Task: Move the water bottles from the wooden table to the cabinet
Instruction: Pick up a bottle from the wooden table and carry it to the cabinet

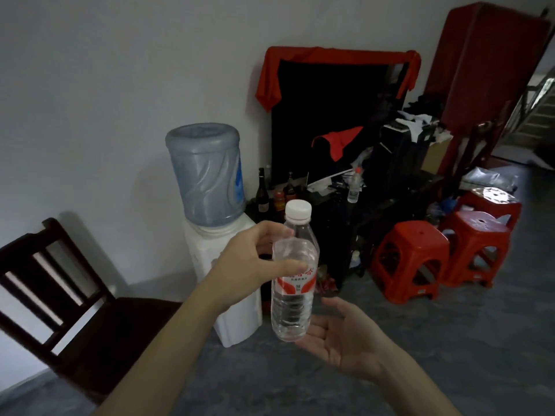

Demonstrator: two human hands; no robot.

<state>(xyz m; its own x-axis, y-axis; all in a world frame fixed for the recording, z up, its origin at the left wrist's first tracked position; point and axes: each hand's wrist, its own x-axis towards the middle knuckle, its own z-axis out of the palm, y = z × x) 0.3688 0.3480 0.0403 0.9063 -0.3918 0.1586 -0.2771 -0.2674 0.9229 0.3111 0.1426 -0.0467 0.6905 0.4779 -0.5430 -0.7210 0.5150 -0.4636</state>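
Left hand (255, 253) grips bottle (294, 274) high, thumb across the shoulder just above the red label, fingers behind. Right hand (345, 337) lies open, palm up, under and just right of the base; contact unclear.

Risk: pinch is high and one-sided, bottle tilts slightly; the wet-looking plastic could slip down through the grip if the right palm does not take the weight.

Bottle hangs in mid-air, upright-ish, in front of the dispenser (222, 265). Dark cabinet (345, 223) stands beyond, already carrying one bottle (354, 184).
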